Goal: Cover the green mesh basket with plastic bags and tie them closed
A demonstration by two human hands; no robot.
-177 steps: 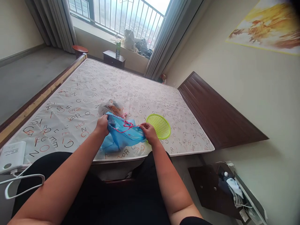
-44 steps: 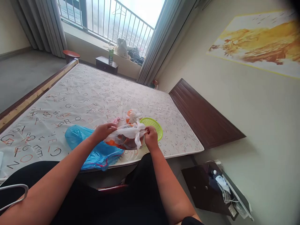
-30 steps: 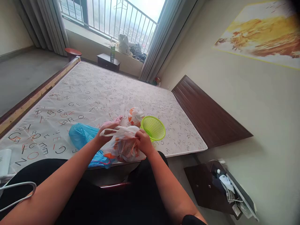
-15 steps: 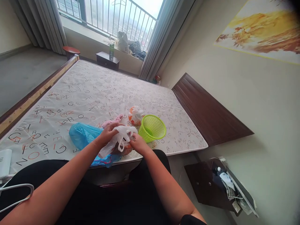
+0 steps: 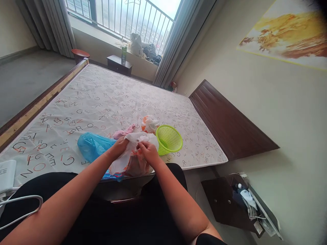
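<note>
A white plastic bag with orange-red print (image 5: 138,163) hangs between my hands at the near edge of the mattress. My left hand (image 5: 120,147) is closed on the left side of its top edge. With fingers pinched together, my right hand (image 5: 148,151) grips the bag's upper right part. Left of the bag lies a blue plastic bag (image 5: 94,146), partly hidden by my left forearm. A pink cloth (image 5: 124,132) is just beyond my left hand. Past my right hand, a lime-green plastic basket (image 5: 170,137) leans beside a crumpled white-and-orange plastic bag (image 5: 150,124).
The letter-printed mattress (image 5: 107,92) reaches toward the window. A white device with a cable (image 5: 7,175) sits at the near left. A dark nightstand (image 5: 219,197) holding clothes stands at the lower right, below the brown headboard (image 5: 230,119).
The white bag, bunched with its handle loops showing before, is now spread wider between my hands, and its orange-red print shows more. The view has shifted slightly.
</note>
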